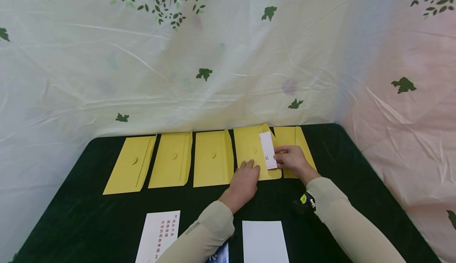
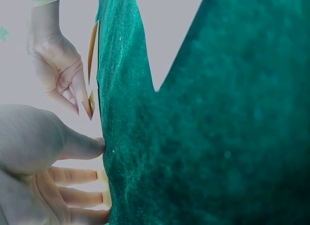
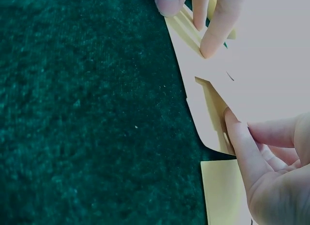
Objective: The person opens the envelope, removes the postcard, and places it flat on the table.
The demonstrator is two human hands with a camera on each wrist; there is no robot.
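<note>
A white card (image 1: 268,149) with printed characters lies over the opening side of the fourth yellow envelope (image 1: 246,141) from the left. My right hand (image 1: 295,162) pinches the card's right edge between thumb and fingers. In the right wrist view, that hand (image 3: 273,162) is at the card's edge, above the envelope's unfolded flap (image 3: 209,133). With fingers extended, my left hand (image 1: 244,184) rests on the envelope's near edge. The left wrist view shows its thumb and fingers (image 2: 77,174) straight against the envelope.
More yellow envelopes line the back of the dark green table, three to the left (image 1: 212,158) and one on the right (image 1: 286,136), partly behind my right hand. Nearer me lie a printed white sheet (image 1: 160,231), a blank white sheet (image 1: 265,241) and a blue printed item (image 1: 221,255).
</note>
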